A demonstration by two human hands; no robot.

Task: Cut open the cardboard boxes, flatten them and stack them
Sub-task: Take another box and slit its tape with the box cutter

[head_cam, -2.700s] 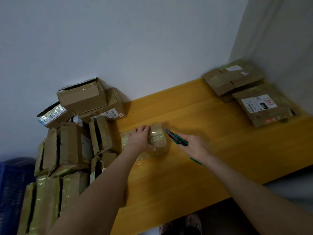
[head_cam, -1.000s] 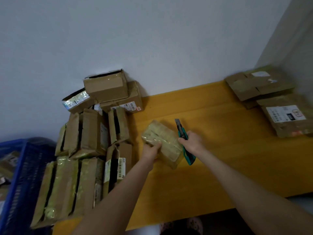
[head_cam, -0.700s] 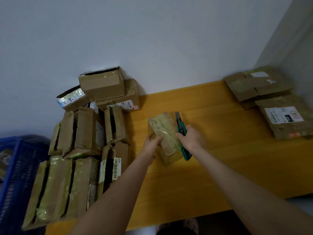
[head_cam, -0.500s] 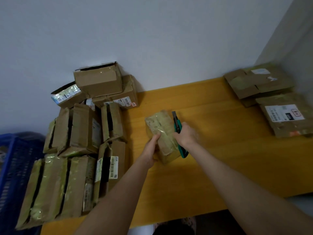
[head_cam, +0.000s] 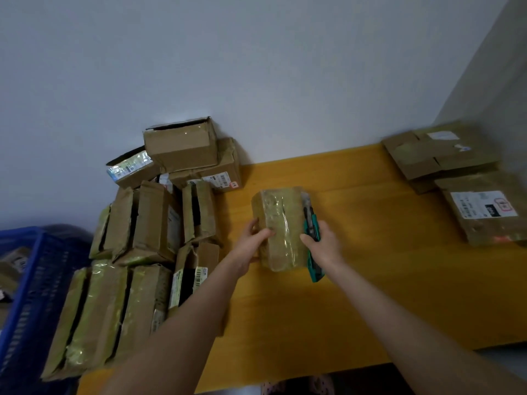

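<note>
A yellow desk, two walls and a blue crate

The yellow wooden desk [head_cam: 370, 295] has a smooth top with long lines running across it. A plain pale wall [head_cam: 256, 67] stands right behind the desk. A second wall [head_cam: 499, 67] meets it at the desk's far right corner. A blue plastic crate [head_cam: 37, 280] with small holes sits just left of the desk. Below the desk's near edge something spotted [head_cam: 322, 384] peeks out, too dark to tell.

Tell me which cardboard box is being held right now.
The central tape-wrapped box: the left hand grips it, the right hand holds a green cutter beside it. The other boxes sit piled at left; flattened ones lie at right.
</note>
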